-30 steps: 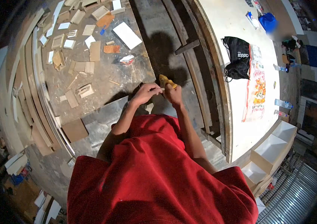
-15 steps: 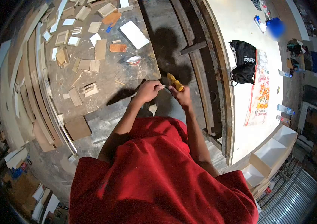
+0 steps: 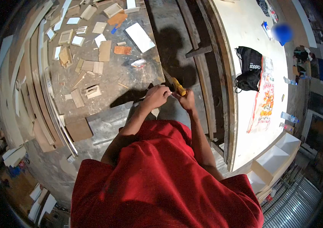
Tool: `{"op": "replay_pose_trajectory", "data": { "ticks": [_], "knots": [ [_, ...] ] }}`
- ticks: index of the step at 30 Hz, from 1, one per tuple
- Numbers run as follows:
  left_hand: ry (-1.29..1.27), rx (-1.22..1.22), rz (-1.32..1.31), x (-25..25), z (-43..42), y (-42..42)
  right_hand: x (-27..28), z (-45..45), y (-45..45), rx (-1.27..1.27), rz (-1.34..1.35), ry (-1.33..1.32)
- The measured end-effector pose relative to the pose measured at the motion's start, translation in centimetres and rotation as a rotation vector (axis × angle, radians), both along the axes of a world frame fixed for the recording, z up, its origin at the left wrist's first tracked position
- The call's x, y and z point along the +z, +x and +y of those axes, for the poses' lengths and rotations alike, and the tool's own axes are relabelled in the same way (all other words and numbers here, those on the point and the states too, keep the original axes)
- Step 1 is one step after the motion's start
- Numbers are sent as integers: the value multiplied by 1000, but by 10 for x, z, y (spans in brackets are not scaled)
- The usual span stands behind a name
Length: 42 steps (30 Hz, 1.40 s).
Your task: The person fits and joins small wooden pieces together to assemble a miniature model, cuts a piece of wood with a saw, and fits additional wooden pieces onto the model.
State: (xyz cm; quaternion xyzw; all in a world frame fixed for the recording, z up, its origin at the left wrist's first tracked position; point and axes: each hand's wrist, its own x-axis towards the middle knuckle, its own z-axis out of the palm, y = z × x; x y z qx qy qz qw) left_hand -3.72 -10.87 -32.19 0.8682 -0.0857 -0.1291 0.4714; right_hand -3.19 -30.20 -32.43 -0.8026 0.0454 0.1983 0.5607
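Observation:
My right hand [image 3: 186, 101] is closed beside a tool with a yellow handle [image 3: 178, 87], in front of my body. A thin, blade-like part seems to run from the handle up toward the table corner; its exact kind is hard to make out. My left hand [image 3: 157, 96] is closed in a pinch just to the left, its fingertips almost meeting the right hand's. Between the left fingers is a small pale piece, mostly hidden. Both hands are just off the corner of the worktable [image 3: 131, 85].
Several small wooden boxes and offcuts lie on the worktable, with a white panel [image 3: 140, 37] and an orange sanding piece [image 3: 122, 50]. Long boards [image 3: 36, 87] line its left side. On the right, a white-topped table [image 3: 241, 140] carries a black drawstring bag [image 3: 249, 68] and a printed sack [image 3: 265, 106].
My left hand has shifted slightly right, closing in on the right hand. The yellow handle has tipped a little, and the pale piece is now more hidden by the fingers.

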Motion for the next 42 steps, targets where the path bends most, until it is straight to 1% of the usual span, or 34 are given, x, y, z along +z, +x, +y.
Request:
{"op": "replay_pose_trajectory", "data": {
  "ticks": [1,2,3,4,5,6,7,9,10,11,13,14,15,17,18,19,21,23,25,26,27,29,30,32,33,34,35,36,37,39,40,41,42],
  "knots": [
    [65,-25,-24,2,-1,0,-11,-6,0,5,0,1],
    [131,-49,-48,5,-3,0,-22,-13,-1,55,2,-51],
    [132,-45,-47,4,-6,-1,-21,-13,2,104,4,-104],
    [162,-54,-63,4,-9,-2,-19,-13,2,109,3,-102],
    [194,-64,-81,4,-12,-3,-17,-13,2,115,9,-161],
    [203,-41,-32,11,-14,-3,-16,-13,1,121,12,-219],
    [207,-36,-38,8,-14,-3,-21,-12,0,125,5,-215],
    [201,-18,-40,7,-15,1,-26,-9,-1,15,-67,-127],
    [196,9,6,10,-18,0,-25,-15,0,56,17,-96],
    [200,17,3,13,-19,2,-25,-17,1,63,12,-92],
    [96,51,86,11,-22,1,-28,-21,2,15,78,48],
    [66,105,61,5,-26,0,-29,-25,3,34,147,15],
    [70,113,60,-8,-30,-2,-29,-25,3,41,146,18],
    [-50,209,3,-28,-38,-6,-29,-26,2,-25,90,70],
    [-86,216,61,-27,-40,-6,-31,-29,3,16,-3,73],
    [-80,227,52,-19,-41,-4,-32,-31,4,28,-10,80],
    [22,216,69,-9,-47,-3,-30,-33,6,66,-24,-114],
    [38,220,66,-12,-54,-3,-22,-37,8,93,-3,-84],
    [97,219,90,-13,-63,-1,-14,-35,11,155,-133,-385],
    [134,220,70,-13,-68,-1,-10,-36,14,144,-138,-301],
    [136,227,70,-12,-74,1,-1,-36,18,151,-139,-298],
    [146,310,18,-11,-86,4,16,-35,26,215,-234,-437],
    [147,317,18,-10,-92,7,13,-37,29,221,-236,-435],
    [204,377,-28,-11,-105,11,-8,-46,28,164,-144,-562],
    [206,383,-27,-17,-108,14,-32,-57,26,170,-146,-560],
    [201,417,11,-28,-108,16,-62,-70,22,240,-212,-644],
    [198,450,50,-40,-108,17,-78,-80,20,308,-279,-727],
    [247,490,31,-52,-109,18,-19,-69,32,358,-305,-595],
    [250,499,28,-51,-105,21,-6,-65,44,365,-311,-591],
    [-102,565,73,-40,-89,22,3,-61,64,3,-307,-355],
    [-155,535,56,-26,-78,22,1,-70,76,40,-261,-325],
    [-143,548,52,-11,-70,20,-1,-75,82,52,-263,-311],
    [-260,551,102,5,-61,19,3,-74,91,28,-245,-307]
  ]
}}
